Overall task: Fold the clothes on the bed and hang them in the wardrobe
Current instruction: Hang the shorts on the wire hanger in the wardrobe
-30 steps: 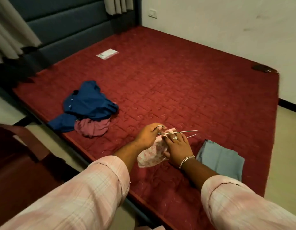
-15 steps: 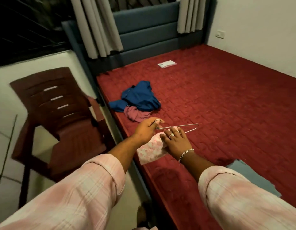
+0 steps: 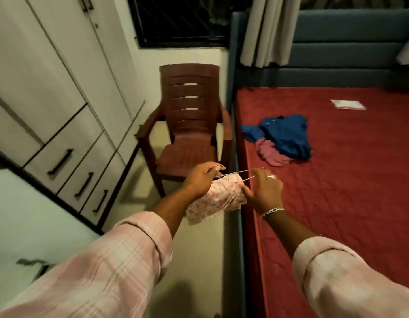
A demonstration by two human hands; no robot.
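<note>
Red bed point(image 3: 336, 203): filled the right side, its long axis running away toward the blue headboard point(image 3: 336, 53).
Wardrobe point(image 3: 49, 99): stood at left, doors closed.
Chair point(image 3: 189, 134): brown plastic, between wardrobe and bed, facing the camera.
Blue garment point(image 3: 288, 134): lay crumpled on the bed, over a pink garment point(image 3: 271, 156).
Floral garment point(image 3: 218, 199): hung from the wire hanger point(image 3: 239, 172) over the bed's edge; the hanger's long axis ran left-right.
Left hand point(image 3: 202, 180): curled round the hanger's hook end.
Right hand point(image 3: 265, 191): pinched the floral cloth by the hanger's other end.
</note>
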